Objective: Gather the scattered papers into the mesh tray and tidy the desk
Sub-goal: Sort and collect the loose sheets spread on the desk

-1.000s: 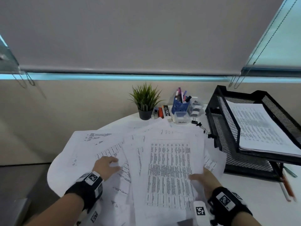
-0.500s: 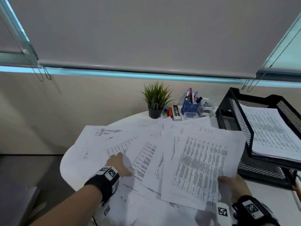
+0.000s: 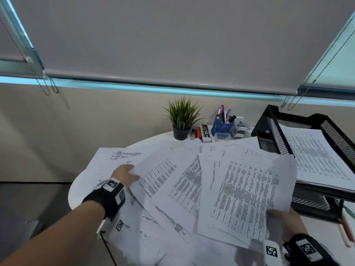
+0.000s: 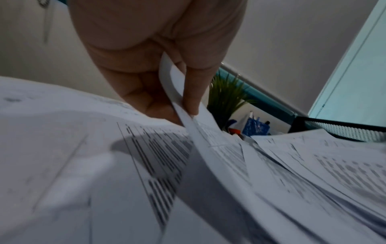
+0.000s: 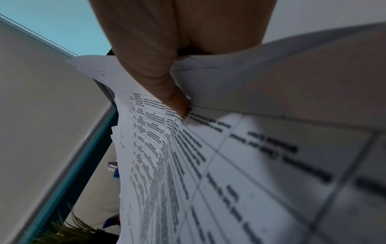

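Centre frame: loose papers (image 3: 184, 189) fanned over the desk (image 3: 153, 140), ungathered. My left hand (image 3: 124, 176) pinches one sheet; my right hand (image 3: 282, 219) grips a sheaf. Mesh tray (image 3: 269, 127), right, part-filled.

left hand (image 3: 124, 176): bare, no glove on the fingers
left wrist band (image 3: 107, 196): black, wide, wrapped round the wrist
left band tags (image 3: 112, 183): white blocks with black square-pattern markers, one on top, one on the side
left underside unit (image 3: 119, 225): white, with another black marker and a thin black cable (image 3: 107, 246) hanging below
left forearm (image 3: 53, 239): bare, no sleeve
right hand (image 3: 284, 225): bare
right wrist band (image 3: 307, 250): black, with a white marker tag
right front unit (image 3: 271, 252): white block with a black square marker
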### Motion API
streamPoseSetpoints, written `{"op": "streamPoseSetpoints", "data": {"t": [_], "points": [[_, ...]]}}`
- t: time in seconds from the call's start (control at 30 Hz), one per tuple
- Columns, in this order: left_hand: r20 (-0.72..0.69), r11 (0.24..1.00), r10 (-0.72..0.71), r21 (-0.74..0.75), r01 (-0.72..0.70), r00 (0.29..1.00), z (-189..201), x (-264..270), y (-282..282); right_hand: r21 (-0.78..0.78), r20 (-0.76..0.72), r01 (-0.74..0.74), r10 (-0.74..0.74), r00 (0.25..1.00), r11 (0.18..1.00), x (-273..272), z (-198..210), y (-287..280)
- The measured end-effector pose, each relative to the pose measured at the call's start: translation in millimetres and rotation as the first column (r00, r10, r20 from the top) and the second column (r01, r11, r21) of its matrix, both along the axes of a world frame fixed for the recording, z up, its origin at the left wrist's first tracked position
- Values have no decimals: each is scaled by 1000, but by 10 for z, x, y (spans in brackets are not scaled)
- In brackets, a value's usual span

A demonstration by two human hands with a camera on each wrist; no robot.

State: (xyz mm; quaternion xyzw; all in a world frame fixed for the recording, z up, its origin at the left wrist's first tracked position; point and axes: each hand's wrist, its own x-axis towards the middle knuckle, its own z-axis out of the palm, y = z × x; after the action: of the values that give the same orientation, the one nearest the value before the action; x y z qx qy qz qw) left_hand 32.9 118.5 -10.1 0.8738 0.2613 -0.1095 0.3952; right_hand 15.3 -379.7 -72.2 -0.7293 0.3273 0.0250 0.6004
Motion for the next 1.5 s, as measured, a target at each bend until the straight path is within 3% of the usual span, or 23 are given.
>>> {"op": "streamPoseSetpoints", "data": {"t": [0.17, 0.43, 0.57, 0.67, 0.77, 0.9, 1.0, 1.1, 1.2, 1.33, 1.5], "points": [[88, 999, -23, 51, 19, 996, 76, 130, 227, 20, 19, 33, -34, 999, 999, -40, 132, 64], [5, 994, -28, 103, 27, 1000, -68, 85, 171, 44, 1, 11, -11, 1000, 999, -53, 218, 219], [-105, 932, -65, 348, 98, 992, -172, 40, 62, 164, -22, -19, 23, 999, 986, -95, 290, 411], [-51, 866, -241, 439, 239, 969, -203, 10, -100, 272, 2, -35, 36, 999, 962, -127, 324, 601], [72, 896, -384, 268, 353, 921, -149, 11, -326, 393, 43, -92, 82, 996, 915, -137, 360, 782], [59, 914, -364, -168, 368, 930, -78, 34, -539, 455, 126, -208, 168, 978, 866, -131, 461, 1009], [83, 759, -312, -577, 301, 947, -4, 61, -624, 478, 157, -315, 272, 949, 820, -141, 603, 1160], [144, 582, -219, -775, 247, 965, 108, 87, -621, 502, 151, -418, 399, 904, 757, -144, 793, 1294], [199, 505, -218, -815, 285, 956, 265, 88, -598, 376, 141, -475, 458, 878, 795, -98, 980, 1371], [290, 589, -199, -728, 351, 936, 448, 167, -611, 291, 187, -483, 446, 875, 826, -40, 1334, 1453], [376, 660, -45, -684, 310, 926, 734, 224, -632, 256, 251, -397, 336, 908, 882, 171, 1573, 1487]]}}
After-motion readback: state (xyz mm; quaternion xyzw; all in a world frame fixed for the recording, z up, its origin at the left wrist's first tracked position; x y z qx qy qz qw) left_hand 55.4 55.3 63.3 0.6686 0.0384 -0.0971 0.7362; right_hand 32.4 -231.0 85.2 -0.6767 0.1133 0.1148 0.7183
